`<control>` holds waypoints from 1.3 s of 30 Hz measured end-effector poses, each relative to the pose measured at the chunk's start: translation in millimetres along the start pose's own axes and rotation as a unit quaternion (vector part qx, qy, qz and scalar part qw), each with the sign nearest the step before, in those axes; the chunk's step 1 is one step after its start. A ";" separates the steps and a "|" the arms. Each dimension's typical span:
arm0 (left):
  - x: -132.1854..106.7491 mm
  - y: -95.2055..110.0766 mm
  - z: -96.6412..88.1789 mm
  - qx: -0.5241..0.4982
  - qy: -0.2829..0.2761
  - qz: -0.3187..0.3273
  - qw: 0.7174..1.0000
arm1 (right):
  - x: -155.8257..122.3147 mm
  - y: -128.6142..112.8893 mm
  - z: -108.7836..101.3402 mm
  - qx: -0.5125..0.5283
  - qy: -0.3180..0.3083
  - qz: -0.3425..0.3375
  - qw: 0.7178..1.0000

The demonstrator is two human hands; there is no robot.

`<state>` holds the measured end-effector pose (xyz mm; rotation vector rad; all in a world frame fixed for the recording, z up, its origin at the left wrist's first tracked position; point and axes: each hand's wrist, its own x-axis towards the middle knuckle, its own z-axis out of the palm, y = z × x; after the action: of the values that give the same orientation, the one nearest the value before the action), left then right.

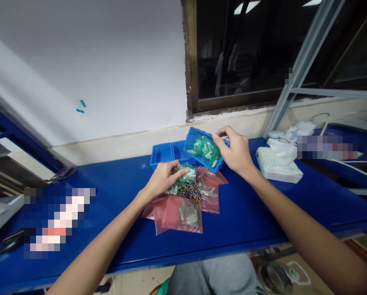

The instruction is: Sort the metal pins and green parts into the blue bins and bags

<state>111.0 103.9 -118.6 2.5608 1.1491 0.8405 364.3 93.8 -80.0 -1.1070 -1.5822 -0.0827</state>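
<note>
My right hand (236,152) grips the rim of a small blue bin (192,141) and holds it tilted toward me. The bin holds several small green and white parts (206,149). My left hand (164,177) rests with curled fingers on a pile of the same green parts (185,177) lying on the blue table (109,192). Small dark metal pins (191,191) lie just right of that hand. Several pink plastic bags (183,213) with small parts are spread under and in front of the pile.
Two more blue bins (162,155) stand behind the pile by the wall. A white tissue pack (278,166) lies to the right, with cables beyond it. A dark mouse-like object (11,241) sits at the table's left front edge.
</note>
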 end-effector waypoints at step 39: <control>-2.0 13.0 -20.3 0.018 0.033 0.180 0.983 | -22.5 -25.7 10.1 0.027 -0.095 -0.067 0.993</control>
<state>106.2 92.8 -97.6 2.8387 0.7281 0.9946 337.5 72.1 -89.0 -0.9876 -1.8182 -0.0246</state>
